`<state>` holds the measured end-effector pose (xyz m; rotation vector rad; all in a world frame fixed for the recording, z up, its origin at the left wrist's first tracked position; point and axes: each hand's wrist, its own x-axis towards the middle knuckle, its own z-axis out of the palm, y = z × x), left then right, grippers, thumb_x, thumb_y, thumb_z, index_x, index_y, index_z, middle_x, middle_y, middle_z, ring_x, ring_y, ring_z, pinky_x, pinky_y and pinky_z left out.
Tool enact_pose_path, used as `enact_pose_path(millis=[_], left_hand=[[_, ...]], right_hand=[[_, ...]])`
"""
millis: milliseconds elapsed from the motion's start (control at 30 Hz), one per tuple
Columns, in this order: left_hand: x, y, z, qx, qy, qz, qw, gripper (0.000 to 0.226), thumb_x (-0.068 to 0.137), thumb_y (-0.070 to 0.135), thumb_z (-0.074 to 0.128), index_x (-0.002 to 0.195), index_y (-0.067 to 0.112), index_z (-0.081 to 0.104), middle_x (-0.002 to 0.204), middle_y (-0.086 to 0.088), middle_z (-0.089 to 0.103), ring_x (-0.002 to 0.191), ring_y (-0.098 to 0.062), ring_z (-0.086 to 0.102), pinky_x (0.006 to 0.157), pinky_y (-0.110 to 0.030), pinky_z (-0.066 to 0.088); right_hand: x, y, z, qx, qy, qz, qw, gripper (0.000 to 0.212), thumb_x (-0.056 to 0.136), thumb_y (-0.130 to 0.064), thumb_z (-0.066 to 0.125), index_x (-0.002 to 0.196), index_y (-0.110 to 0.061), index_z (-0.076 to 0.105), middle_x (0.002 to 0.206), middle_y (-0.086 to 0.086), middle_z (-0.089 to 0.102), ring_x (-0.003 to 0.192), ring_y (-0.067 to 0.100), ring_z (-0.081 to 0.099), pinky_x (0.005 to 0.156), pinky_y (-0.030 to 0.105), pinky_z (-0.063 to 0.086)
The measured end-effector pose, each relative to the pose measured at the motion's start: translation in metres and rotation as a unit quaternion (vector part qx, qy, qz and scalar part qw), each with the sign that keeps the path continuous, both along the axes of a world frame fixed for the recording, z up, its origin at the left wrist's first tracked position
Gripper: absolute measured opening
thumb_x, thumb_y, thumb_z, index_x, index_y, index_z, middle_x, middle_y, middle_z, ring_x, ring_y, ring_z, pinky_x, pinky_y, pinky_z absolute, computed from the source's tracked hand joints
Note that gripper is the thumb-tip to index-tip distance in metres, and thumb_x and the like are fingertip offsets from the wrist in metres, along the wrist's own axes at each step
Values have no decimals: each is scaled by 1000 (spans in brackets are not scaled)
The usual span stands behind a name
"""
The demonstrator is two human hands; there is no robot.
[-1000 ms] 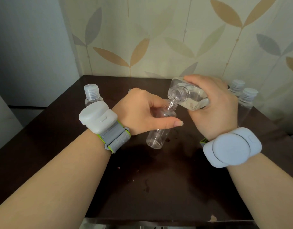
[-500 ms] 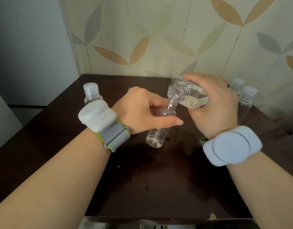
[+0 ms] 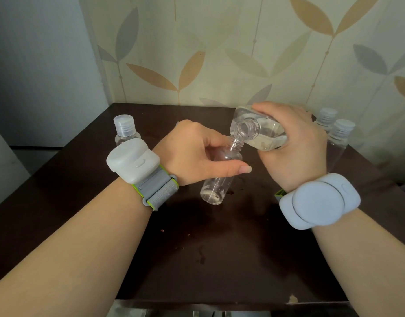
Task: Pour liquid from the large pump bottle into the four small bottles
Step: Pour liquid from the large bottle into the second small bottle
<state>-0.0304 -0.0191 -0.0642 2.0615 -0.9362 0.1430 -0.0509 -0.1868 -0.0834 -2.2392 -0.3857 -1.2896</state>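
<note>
The right hand (image 3: pixel 295 152) gripped the large pump bottle (image 3: pixel 258 131), pump removed, tipped nearly flat so its open neck sat just above and touching the mouth of the small bottle (image 3: pixel 222 172). The left hand (image 3: pixel 197 154) pinched that small bottle round its shoulder, thumb in front and fingers curled behind, holding it tilted with its base resting on the desk (image 3: pixel 219 259) near the centre. A shallow pool of clear liquid lay in its bottom; it looked far from full.

Three capped small bottles waited on the desk: one (image 3: pixel 125 130) at about ten o'clock from the pour, two (image 3: pixel 326 117) (image 3: pixel 338 138) at about two o'clock, just beyond the right hand.

To pour well, the two necks probably needed to stay lip to lip, since the small mouth was much narrower than the big one. A slow, small increase of tilt seemed wiser than a quick tip, because a glug could overshoot the narrow opening. Dark wet-looking spots on the desk around the small bottle's base suggested spilling was a real risk. Bringing the small bottle more upright as the level rose would likely help.
</note>
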Motion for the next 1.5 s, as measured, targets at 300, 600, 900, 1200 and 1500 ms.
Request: enact_pose_path(millis=[300,600,900,1200,1500], left_hand=[[-1,-1,1,15,-13,6,1000,53,56,54,62,95,20,73,71,-3,72,51,-5,57,49,-5,40],[-1,-1,1,17,-11,8,1000,51,56,54,61,93,21,73,70,-2,71,52,-4,55,53,-7,41],[-1,-1,2,18,-20,7,1000,53,57,53,61,96,18,72,70,-4,71,50,-3,55,47,-5,39],[-1,-1,1,12,-12,6,1000,41,63,41,71,96,16,72,67,-5,69,41,5,48,42,0,32],[-1,-1,1,11,-21,5,1000,54,57,53,61,96,18,72,72,-5,72,51,-5,56,47,-7,41]], right_hand=[[0,0,0,5,10,-2,1000,42,62,11,67,99,-8,67,92,9,66,91,33,58,83,67,40],[-1,0,1,6,3,-2,1000,42,61,13,68,98,-7,67,91,10,66,91,35,58,83,68,40],[-1,0,1,7,7,-1,1000,42,61,13,66,98,-7,67,92,9,65,92,34,57,84,67,40],[-1,1,0,14,10,-4,1000,43,61,13,66,99,-8,67,92,6,65,94,26,54,85,66,40],[-1,1,1,5,6,-5,1000,43,61,14,66,99,-7,67,92,9,65,93,34,57,84,67,39]])
